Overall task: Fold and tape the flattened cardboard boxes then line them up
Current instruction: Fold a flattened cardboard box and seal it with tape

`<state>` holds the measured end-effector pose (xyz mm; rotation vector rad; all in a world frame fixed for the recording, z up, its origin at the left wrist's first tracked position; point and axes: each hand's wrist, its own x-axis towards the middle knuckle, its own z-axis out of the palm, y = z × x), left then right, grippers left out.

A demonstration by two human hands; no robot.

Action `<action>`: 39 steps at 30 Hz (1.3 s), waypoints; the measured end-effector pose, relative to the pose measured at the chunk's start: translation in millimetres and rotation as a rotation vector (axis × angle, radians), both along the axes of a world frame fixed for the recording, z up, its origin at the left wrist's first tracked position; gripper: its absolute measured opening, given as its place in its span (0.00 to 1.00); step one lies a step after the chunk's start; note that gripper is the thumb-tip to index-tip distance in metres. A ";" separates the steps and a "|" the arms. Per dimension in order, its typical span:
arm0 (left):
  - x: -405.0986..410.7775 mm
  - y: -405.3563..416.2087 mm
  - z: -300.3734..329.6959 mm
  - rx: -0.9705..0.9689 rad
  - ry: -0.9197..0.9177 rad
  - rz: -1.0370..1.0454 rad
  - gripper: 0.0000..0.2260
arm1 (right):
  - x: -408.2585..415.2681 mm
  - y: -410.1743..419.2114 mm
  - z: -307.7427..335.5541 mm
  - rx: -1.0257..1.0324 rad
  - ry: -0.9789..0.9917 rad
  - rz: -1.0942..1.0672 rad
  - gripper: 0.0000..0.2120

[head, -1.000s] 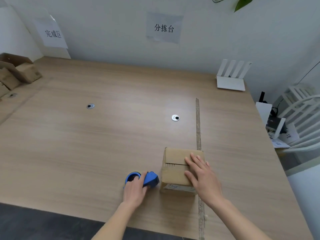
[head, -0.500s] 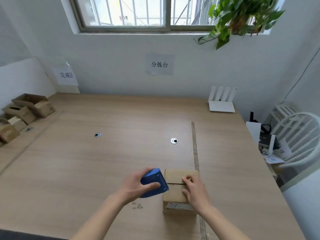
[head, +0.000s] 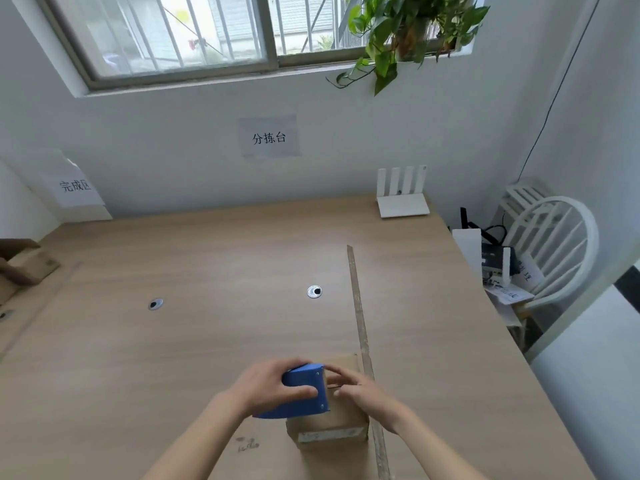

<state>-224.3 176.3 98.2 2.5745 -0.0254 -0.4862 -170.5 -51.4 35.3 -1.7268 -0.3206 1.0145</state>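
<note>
A small folded cardboard box [head: 337, 419] stands on the wooden table [head: 207, 341] near its front edge, with a white label on its near side. My left hand [head: 268, 384] grips a blue tape dispenser [head: 306, 393] and holds it over the left part of the box top. My right hand [head: 362, 388] rests on the top of the box, its fingers reaching toward the dispenser's front edge. Whether the fingertips pinch tape is hidden by the dispenser.
More cardboard boxes [head: 20, 268] sit at the far left. A strip of tape [head: 362, 327] runs down the table just right of the box. A white router [head: 403, 199] stands at the back right. A white chair [head: 550, 251] is beyond the right edge.
My left hand lifted the tape dispenser off the table and brought it over the box top. My right hand stayed on the box. My head tilted up, showing the window.
</note>
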 end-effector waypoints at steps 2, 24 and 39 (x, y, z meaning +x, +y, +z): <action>3.1 -0.6 2.2 0.023 0.025 -0.019 0.18 | 3.1 -0.2 0.1 0.016 0.021 -0.007 0.30; 26.7 -10.5 4.2 0.228 0.032 -0.164 0.28 | 1.7 11.9 -16.2 -0.020 -0.162 -0.299 0.09; 43.7 -41.9 -15.8 0.397 -0.040 -0.172 0.30 | 13.9 -13.0 -16.2 -0.135 -0.016 -0.614 0.12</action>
